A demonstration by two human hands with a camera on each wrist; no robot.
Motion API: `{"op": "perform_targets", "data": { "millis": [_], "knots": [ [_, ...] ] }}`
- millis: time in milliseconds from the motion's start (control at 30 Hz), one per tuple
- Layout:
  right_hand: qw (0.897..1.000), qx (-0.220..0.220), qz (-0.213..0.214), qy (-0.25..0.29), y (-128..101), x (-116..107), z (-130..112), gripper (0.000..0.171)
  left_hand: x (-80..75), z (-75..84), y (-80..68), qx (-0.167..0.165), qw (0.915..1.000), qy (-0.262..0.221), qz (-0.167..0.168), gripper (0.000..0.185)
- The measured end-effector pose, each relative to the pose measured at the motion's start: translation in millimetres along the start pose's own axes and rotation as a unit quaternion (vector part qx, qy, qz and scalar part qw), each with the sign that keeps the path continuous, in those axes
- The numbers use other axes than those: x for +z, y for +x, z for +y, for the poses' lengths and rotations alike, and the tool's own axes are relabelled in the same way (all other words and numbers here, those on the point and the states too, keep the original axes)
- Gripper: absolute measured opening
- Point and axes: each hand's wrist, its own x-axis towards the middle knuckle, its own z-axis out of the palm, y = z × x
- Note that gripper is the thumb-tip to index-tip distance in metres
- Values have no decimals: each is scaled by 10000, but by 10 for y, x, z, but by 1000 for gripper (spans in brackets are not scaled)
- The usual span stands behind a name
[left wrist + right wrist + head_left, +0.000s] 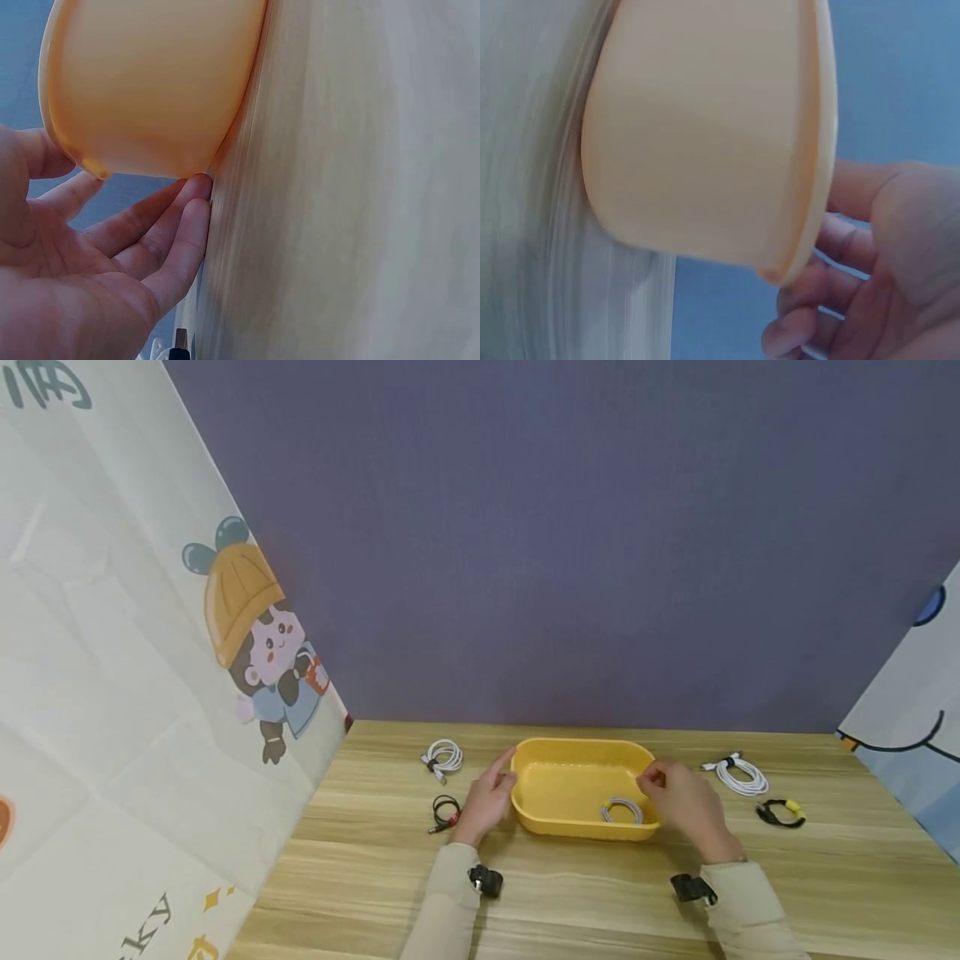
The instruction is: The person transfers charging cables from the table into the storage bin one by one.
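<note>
A yellow plastic basin [570,831] stands on the table, with a coiled grey cable [634,807] inside at its front right. My left hand [483,802] touches the basin's left end. In the left wrist view its thumb is at the rim and the other fingers [176,259] extend toward the basin's outer wall [150,90]. My right hand [686,802] is over the right rim, fingers loosely bent. In the right wrist view the rim [821,150] hides the thumb and index tips, and nothing held is visible.
A white cable [447,755] and a black cable [437,814] lie coiled to the left. Right of the basin lie another white cable [753,785] and a black-and-yellow cable [780,821]. A dark panel [585,568] rises behind the wooden table [585,902].
</note>
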Motion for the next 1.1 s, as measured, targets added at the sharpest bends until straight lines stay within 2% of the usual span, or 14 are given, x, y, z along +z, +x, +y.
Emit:
{"op": "perform_targets", "data": {
  "millis": [200,533,733,900,1000,1100],
  "knots": [
    [9988,-57,459,156,23,-87,51,19,-10,15,-6,29,10000,48,4,48],
    [9956,-66,891,277,50,-150,290,21,8,-1,3,-9,10000,-35,-12,48],
    [9941,106,1036,308,40,-189,450,25,12,-18,5,1,10000,-85,-16,48],
    [9904,98,1353,250,17,-223,540,24,5,-27,18,172,9998,96,54,48],
    [9901,239,1369,188,12,-232,596,26,5,-11,21,201,9996,160,77,47],
    [9923,495,1112,242,10,-246,649,31,3,0,18,156,9998,81,53,47]
  ]
}}
